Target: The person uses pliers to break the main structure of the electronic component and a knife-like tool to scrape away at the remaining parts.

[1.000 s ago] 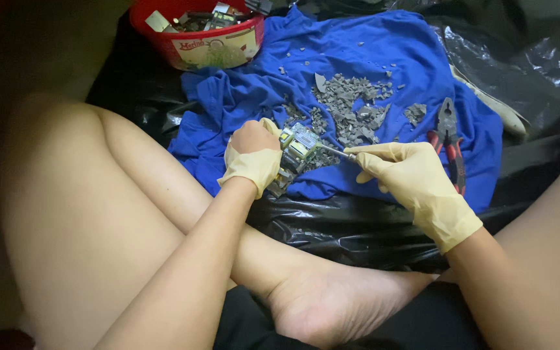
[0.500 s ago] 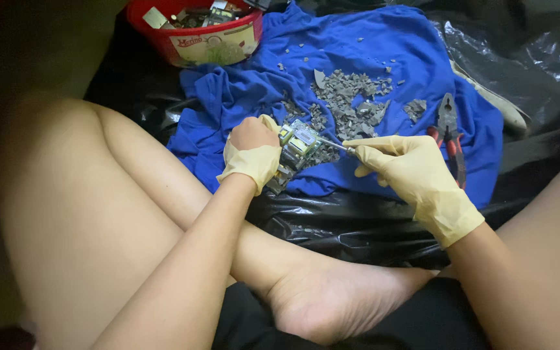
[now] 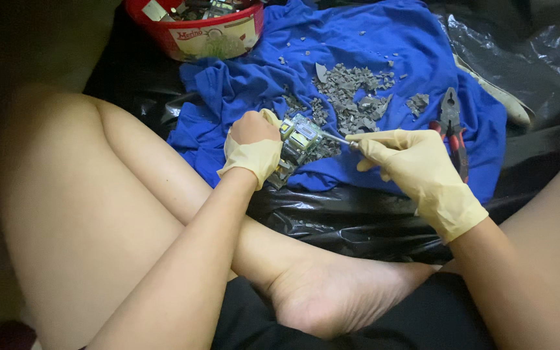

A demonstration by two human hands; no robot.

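- From my remote seat I take the blue cloth (image 3: pixel 384 84) as my landmark; it lies spread over black plastic sheeting (image 3: pixel 358 214), and I read everything off it from left to right.
- At the cloth's upper left corner stands a round red tub (image 3: pixel 196 29). It carries a pale label panel on its side with a red scrawl and a greenish picture, and it is filled with mixed scrap parts.
- Over the cloth's lower left edge I see my left hand (image 3: pixel 254 146), in a cream rubber glove. It is clenched around a small electronic part (image 3: pixel 301 139), a greenish and yellow block with metal bits, held just above the cloth.
- Just right of that part, over the cloth's middle, a thin metal tool (image 3: pixel 337 138) runs from the part's right side to my right hand; its tip touches the part.
- Above the tool, in the centre of the cloth, lies a heap of grey broken chips (image 3: pixel 351 91), with stray bits scattered further up the cloth.
- Over the cloth's lower right area is my right hand (image 3: pixel 416 172), also gloved in cream. Its fingers are pinched shut on the tool's handle end.
- Just beyond that hand, near the cloth's right edge, lie pliers (image 3: pixel 452 126) with red and black handles and dark jaws pointing away from me, touching nothing but the cloth.
- Past the cloth's right edge a pale flat strip (image 3: pixel 507 107) rests on the sheeting.
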